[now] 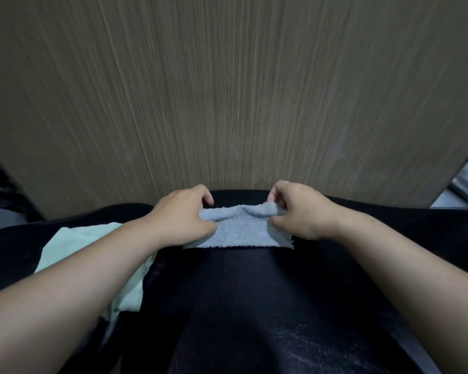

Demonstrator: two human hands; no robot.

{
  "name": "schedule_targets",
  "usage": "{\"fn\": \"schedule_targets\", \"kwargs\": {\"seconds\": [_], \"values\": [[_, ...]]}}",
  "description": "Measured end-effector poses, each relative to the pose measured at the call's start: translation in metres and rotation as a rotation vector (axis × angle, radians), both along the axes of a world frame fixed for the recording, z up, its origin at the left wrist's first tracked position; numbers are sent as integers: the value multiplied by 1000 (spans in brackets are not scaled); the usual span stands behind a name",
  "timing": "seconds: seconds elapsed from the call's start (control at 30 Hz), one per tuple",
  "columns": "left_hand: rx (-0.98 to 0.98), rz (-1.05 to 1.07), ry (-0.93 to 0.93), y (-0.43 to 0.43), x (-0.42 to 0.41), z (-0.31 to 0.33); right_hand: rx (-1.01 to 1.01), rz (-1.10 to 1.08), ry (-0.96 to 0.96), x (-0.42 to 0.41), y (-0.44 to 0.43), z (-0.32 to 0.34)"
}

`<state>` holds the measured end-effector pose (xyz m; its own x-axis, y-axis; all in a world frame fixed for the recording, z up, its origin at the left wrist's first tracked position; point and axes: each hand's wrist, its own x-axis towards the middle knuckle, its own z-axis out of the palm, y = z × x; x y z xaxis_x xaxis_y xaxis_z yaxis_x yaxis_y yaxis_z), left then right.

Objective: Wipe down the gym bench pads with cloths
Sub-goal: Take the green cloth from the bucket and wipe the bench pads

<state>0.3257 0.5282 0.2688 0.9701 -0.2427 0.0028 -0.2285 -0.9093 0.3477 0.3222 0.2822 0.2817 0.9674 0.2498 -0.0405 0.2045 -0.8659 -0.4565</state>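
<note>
Both forearms stretch forward over the black bench [254, 306]. The left hand [183, 215] and right hand [299, 211], fingers curled, each pinch an end of the blue cloth [241, 233], whose far edge is apparently raised off the bench.

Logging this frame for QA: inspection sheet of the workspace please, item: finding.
Surface: black bench pad, glossy, faint streaks nearest the camera.
Job's things: blue cloth on the pad's far end, bunched along its far edge; pale green cloth on the pad's left side.
Clutter: nothing seen.
Grippers: left hand and right hand each pinch the blue cloth.
Cables: nothing seen.
Surroundings: wood-grain panel behind the pad; frame edges too dim to tell.
</note>
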Motion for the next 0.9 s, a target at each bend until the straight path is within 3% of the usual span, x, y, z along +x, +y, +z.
{"fn": "schedule_targets", "kwargs": {"seconds": [0.1,0.3,0.5,0.7,0.9], "values": [[-45,-7,-47,-1,-2,-1,70,-26,23,-6,-4,3],[-329,98,-15,0,-14,5,334,-145,7,-23,-10,11],[-718,121,1,-7,-28,3,540,-183,-36,-49,-16,14],[-779,85,-26,-9,-43,1,617,-215,-101,-69,-18,18],[-670,35,-80,1,-49,-4,634,-245,-212,-85,-6,24]]}}
